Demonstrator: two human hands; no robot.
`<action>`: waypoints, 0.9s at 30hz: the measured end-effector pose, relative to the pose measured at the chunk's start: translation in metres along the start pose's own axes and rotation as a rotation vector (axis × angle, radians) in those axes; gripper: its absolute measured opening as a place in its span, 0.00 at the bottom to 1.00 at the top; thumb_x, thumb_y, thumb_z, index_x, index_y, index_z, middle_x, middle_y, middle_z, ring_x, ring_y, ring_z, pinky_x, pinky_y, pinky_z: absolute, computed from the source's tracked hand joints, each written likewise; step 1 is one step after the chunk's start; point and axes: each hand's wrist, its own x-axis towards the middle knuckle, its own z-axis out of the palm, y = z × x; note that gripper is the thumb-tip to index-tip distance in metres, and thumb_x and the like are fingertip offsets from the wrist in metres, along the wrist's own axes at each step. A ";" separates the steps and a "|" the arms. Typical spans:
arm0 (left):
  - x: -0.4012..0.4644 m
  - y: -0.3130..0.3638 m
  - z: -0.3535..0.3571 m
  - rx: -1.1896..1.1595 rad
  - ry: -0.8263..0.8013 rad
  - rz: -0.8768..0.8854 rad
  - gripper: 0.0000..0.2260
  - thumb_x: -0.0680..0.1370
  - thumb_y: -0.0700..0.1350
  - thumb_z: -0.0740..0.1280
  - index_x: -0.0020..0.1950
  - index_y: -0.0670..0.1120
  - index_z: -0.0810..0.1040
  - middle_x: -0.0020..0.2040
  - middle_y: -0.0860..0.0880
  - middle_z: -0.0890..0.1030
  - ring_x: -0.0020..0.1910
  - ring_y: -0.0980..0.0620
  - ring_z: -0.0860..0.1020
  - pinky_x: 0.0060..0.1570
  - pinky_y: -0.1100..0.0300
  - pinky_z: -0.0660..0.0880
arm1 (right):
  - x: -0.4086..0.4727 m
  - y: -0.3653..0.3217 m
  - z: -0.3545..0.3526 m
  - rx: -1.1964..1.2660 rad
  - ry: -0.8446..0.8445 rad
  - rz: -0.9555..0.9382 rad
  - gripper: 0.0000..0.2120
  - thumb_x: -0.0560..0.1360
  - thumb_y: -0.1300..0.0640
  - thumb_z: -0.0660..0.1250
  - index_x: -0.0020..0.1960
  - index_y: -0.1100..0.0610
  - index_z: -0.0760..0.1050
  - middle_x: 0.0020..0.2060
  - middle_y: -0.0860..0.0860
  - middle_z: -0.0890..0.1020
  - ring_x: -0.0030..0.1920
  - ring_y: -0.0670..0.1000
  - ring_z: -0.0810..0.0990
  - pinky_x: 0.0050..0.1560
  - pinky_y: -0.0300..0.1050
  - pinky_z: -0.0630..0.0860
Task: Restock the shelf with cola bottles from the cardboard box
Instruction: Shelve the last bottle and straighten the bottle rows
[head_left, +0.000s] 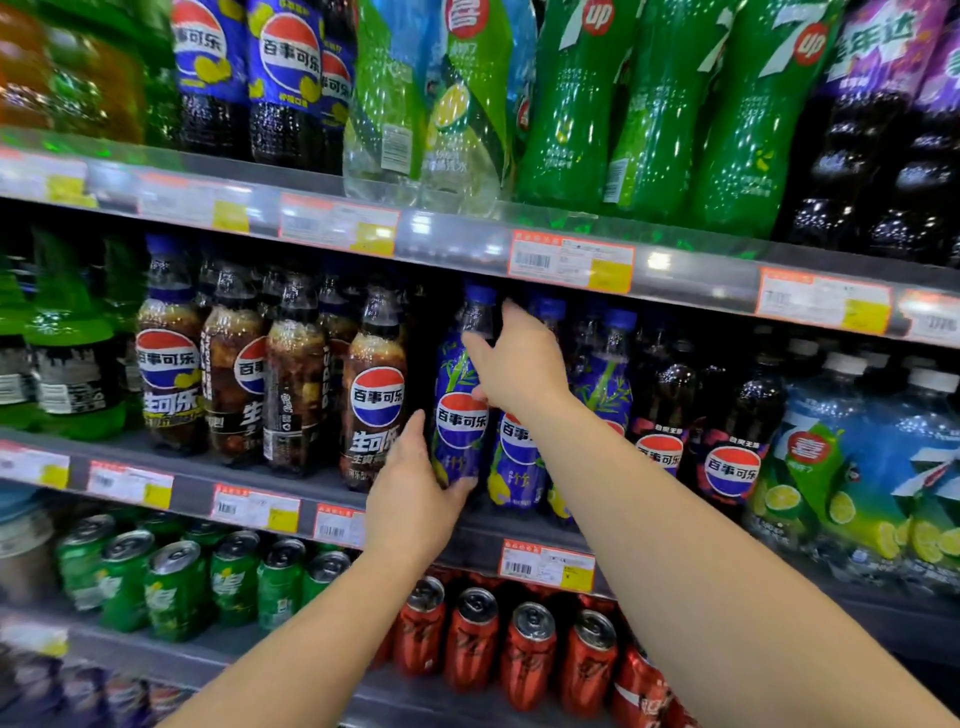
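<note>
Placing step: the left hand (410, 499) cradles the base of the blue-label cola bottle (460, 395) on the middle shelf (197, 488), right hand (514, 358) steadying its neck, fingers loosely wide. Judged next: seat it upright beside the black-label cola bottle (374, 389), then release.

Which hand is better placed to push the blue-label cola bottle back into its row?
Probably the left hand: it cups the base of the blue-label cola bottle. The right hand only touches near its neck, where pushing might tip it.
</note>
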 end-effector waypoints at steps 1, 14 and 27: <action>0.002 -0.001 0.002 0.002 -0.027 -0.012 0.42 0.68 0.53 0.75 0.75 0.48 0.55 0.67 0.46 0.74 0.63 0.45 0.74 0.56 0.52 0.74 | 0.004 -0.002 0.003 -0.028 -0.032 0.037 0.15 0.77 0.50 0.64 0.57 0.59 0.70 0.52 0.59 0.82 0.48 0.64 0.83 0.51 0.56 0.78; 0.003 -0.010 -0.016 -0.036 -0.027 0.064 0.28 0.71 0.50 0.73 0.69 0.48 0.69 0.58 0.48 0.81 0.56 0.47 0.79 0.54 0.53 0.76 | 0.001 0.007 0.008 0.037 0.076 0.057 0.21 0.74 0.47 0.69 0.61 0.59 0.73 0.54 0.55 0.82 0.49 0.60 0.82 0.53 0.53 0.78; 0.039 -0.059 -0.060 -0.156 0.021 -0.135 0.34 0.65 0.49 0.79 0.67 0.49 0.68 0.46 0.58 0.76 0.51 0.50 0.79 0.51 0.55 0.76 | 0.009 -0.049 0.069 0.480 -0.246 0.148 0.26 0.76 0.54 0.68 0.72 0.57 0.65 0.41 0.49 0.78 0.28 0.52 0.82 0.27 0.45 0.80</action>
